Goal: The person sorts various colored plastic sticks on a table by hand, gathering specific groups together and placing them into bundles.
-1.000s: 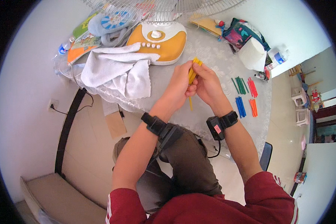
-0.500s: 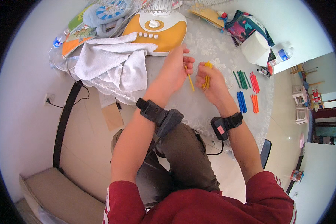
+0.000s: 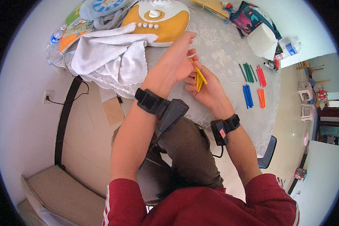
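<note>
My right hand (image 3: 209, 89) is closed around a bundle of thin yellow sticks (image 3: 199, 83) above the table. Against it, my left hand (image 3: 180, 60) pinches the upper end of one yellow stick (image 3: 200, 72), which lies slantwise across the bundle. Some of the left fingertips are hidden behind the hands. To the right of my right hand, sticks lie sorted by colour: green sticks (image 3: 248, 73), pinkish-red sticks (image 3: 261, 76), blue sticks (image 3: 248, 96) and orange sticks (image 3: 261, 98). Both wrists wear black strapped devices.
A lace-patterned cloth covers the table (image 3: 224, 49). At the back left are a yellow-and-white fan base (image 3: 169, 28) and a crumpled white towel (image 3: 113, 56). A tissue roll (image 3: 263, 42), a dark patterned bag (image 3: 250, 19) and a plastic bottle (image 3: 291, 49) stand back right.
My hands have come together. The single yellow stick in my left hand now meets the bundle in my right hand, which has turned and moved slightly left.
</note>
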Demonstrator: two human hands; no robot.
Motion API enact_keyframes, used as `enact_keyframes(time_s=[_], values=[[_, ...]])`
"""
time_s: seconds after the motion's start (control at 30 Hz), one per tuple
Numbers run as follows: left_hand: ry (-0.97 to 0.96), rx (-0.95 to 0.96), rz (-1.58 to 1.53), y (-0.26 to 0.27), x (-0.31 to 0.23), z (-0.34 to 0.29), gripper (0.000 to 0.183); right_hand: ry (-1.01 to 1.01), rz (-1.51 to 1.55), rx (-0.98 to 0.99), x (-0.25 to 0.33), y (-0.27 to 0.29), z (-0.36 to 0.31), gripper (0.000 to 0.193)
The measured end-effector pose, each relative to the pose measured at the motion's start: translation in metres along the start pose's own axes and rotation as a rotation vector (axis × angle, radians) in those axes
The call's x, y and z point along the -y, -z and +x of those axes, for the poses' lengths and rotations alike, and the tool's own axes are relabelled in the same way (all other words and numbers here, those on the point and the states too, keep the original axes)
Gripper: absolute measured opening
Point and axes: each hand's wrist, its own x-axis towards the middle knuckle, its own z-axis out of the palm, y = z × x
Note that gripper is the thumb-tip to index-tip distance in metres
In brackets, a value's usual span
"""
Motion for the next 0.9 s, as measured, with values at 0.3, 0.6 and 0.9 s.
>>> enact_keyframes(time_s=[0.3,0.6,0.9], values=[[-0.223,0.060,0.732,-0.001,0.019,0.008,0.049,-0.038,0.089,-0.010,0.003,-0.014,-0.009,0.035],[-0.764,0.184,0.997,0.000,0.033,0.002,0.032,-0.065,-0.025,0.136,0.021,0.002,-0.020,0.024],[-0.371,0.297,0.979,-0.007,0.037,0.005,0.032,0.085,-0.085,-0.018,0.025,0.007,-0.025,0.019]])
